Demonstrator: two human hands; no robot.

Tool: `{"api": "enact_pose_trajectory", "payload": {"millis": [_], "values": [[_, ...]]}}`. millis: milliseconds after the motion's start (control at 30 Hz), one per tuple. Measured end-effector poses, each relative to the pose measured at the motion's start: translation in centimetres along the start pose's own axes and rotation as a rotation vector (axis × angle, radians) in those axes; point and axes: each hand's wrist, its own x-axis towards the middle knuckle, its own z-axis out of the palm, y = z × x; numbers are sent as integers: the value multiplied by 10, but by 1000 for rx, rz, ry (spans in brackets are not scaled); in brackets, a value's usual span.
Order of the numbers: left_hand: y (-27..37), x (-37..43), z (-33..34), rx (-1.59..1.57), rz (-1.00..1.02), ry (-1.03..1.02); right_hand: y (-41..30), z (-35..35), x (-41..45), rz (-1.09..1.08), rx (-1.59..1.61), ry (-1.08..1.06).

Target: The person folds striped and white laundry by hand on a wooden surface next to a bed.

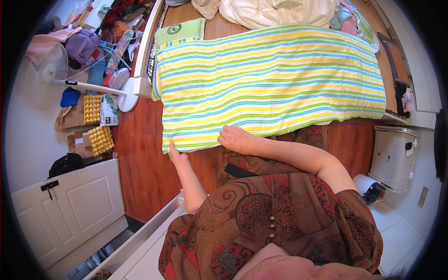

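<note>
A striped cloth (pixel 269 80) in yellow, green, blue and white lies spread over the bed, its near edge reaching past the bedside towards me. At the near left corner my left hand (pixel 177 156) pinches this cloth, thumb on top and fingers hidden beneath. My right hand (pixel 235 139) is closed on the near edge, to the right of the left hand. At the far left end sits a plain green panel (pixel 180 30) with a round emblem and a striped border. Whether it is joined to the cloth, I cannot tell.
Cream bedding (pixel 280 12) lies bunched at the far side of the bed. To the left stand a white pedestal fan (pixel 49 73), heaped bags and clothes, yellow egg trays (pixel 92 109), and a white door (pixel 80 206). A white cabinet (pixel 390 154) stands at right.
</note>
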Motion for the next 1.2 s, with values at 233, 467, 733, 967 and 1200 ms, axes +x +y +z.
{"api": "enact_pose_trajectory", "payload": {"millis": [233,467,733,967,1200], "values": [[7,-11,11,-66,-61,-21,5,5,-6,9,135,9],[17,-29,31,-76,-46,11,9,12,-9,58,229,-24],[23,-26,28,14,43,58,8,9,-7,86,259,-47],[16,-14,19,75,111,-43,10,8,-9,96,256,-85],[10,-2,22,85,202,123,8,6,-7,97,249,-119]]}}
